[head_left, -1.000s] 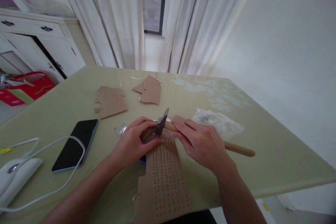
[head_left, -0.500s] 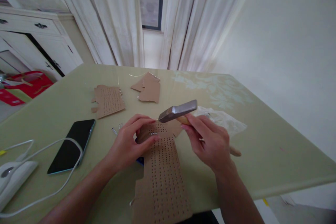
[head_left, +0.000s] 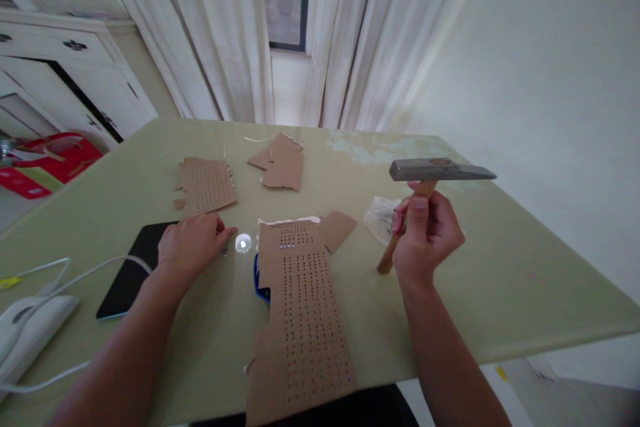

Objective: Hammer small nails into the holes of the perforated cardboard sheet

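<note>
A long strip of brown cardboard (head_left: 305, 307) full of small holes lies in front of me on the green table (head_left: 500, 280); a short row of nail heads shows near its far end. My right hand (head_left: 425, 233) grips the wooden handle of a hammer (head_left: 440, 170) and holds it upright to the right of the cardboard, its steel head level in the air. My left hand (head_left: 193, 243) rests palm down on the table to the left of the cardboard, its fingertips at some loose nails (head_left: 227, 243). Whether it pinches one I cannot tell.
A black phone (head_left: 125, 280) lies partly under my left wrist. A white cable (head_left: 60, 273) and a white device (head_left: 30, 333) sit at the left edge. Two more cardboard pieces (head_left: 207, 183) (head_left: 283, 163) lie farther back. A clear plastic bag (head_left: 383, 217) is behind the hammer handle.
My right hand swung the hammer up and away to the right, off the cardboard. My left hand left the cardboard's top and moved left to the loose nails.
</note>
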`<state>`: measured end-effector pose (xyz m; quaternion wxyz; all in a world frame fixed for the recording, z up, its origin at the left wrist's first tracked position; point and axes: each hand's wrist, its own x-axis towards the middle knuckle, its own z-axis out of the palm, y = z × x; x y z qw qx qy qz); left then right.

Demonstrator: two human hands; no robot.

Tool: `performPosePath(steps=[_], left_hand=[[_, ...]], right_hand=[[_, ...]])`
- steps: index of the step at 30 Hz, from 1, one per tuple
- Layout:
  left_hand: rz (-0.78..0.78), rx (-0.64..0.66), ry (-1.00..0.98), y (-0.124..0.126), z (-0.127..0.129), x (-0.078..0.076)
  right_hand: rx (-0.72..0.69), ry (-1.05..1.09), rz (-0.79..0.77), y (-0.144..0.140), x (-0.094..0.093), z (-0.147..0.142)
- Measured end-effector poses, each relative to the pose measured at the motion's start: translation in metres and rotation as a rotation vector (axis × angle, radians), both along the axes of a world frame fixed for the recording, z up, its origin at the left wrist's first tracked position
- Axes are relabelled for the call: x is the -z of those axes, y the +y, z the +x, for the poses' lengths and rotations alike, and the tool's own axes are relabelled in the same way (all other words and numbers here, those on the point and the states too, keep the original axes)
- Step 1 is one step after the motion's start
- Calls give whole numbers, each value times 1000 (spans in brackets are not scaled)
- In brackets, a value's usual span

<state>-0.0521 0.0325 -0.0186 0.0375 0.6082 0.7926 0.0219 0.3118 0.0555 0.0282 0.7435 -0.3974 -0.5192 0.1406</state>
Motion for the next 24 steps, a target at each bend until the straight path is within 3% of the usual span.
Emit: performPosePath(steps=[20,22,24], left_hand=[[68,129,-106,5,20,8],[146,138,-153,6,22,5],[320,161,-277,4,28,0]], right_hand=[[-75,-28,-44,0,7,-7],[-83,-18,-49,0,6,-7],[-85,-12,-51,0,6,-8]])
